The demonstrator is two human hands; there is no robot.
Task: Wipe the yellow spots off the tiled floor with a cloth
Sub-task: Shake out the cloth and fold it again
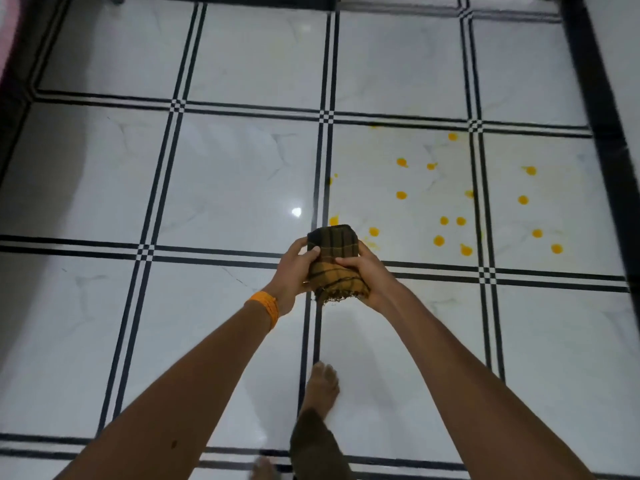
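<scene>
Cloth [334,261], folded into a thick checked bundle, is held in front of the person, above the tiled floor [225,174]. Its upper part is dark brown and its lower part mustard yellow, with a frayed edge hanging at the bottom. The left hand [294,271] has its grip closed round the left side of the bundle, thumb pressed across the dark fabric. The right hand [367,278] has its grip closed round the right side, fingers wrapped over the yellow part. Both forearms reach out from the lower corners of the view, and an orange wristband [265,308] circles the left wrist.

The floor is glossy white marble-look tile, crossed by double black lines with small checkered squares where they meet. The yellow spots [401,195] lie scattered over two tiles ahead and to the right of the cloth; in the view, the nearest ones show just beside its upper edge. A bright light reflection [296,212] shines on the tile to the left of them. Below the hands, a bare foot [322,382] stands on the floor beneath a dark trouser leg [311,445].
</scene>
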